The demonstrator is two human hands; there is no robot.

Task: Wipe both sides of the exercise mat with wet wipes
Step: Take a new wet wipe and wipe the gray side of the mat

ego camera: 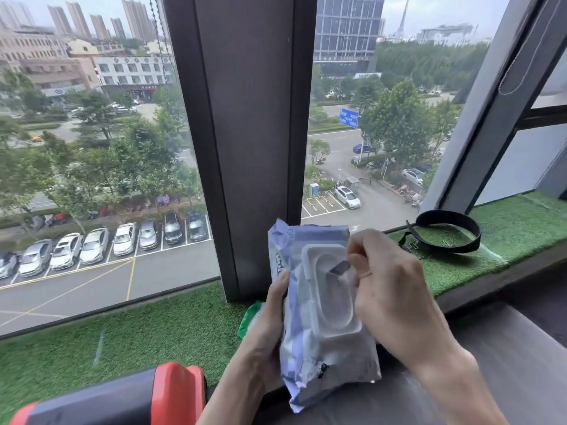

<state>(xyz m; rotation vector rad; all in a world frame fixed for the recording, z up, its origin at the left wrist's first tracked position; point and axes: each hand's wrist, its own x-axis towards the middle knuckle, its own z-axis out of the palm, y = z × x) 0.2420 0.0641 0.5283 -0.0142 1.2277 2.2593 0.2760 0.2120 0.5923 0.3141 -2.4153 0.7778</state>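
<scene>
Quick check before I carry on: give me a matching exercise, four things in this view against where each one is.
Things:
1. wet wipes pack
2. black strap
3. rolled mat
4. green packet

Places:
A. bottom left corner of the view
B. behind the wipes, partly hidden
C. held in the left hand
D. lying on the turf sill, to the right

Pairs: 1-C, 2-D, 3-A, 4-B
</scene>
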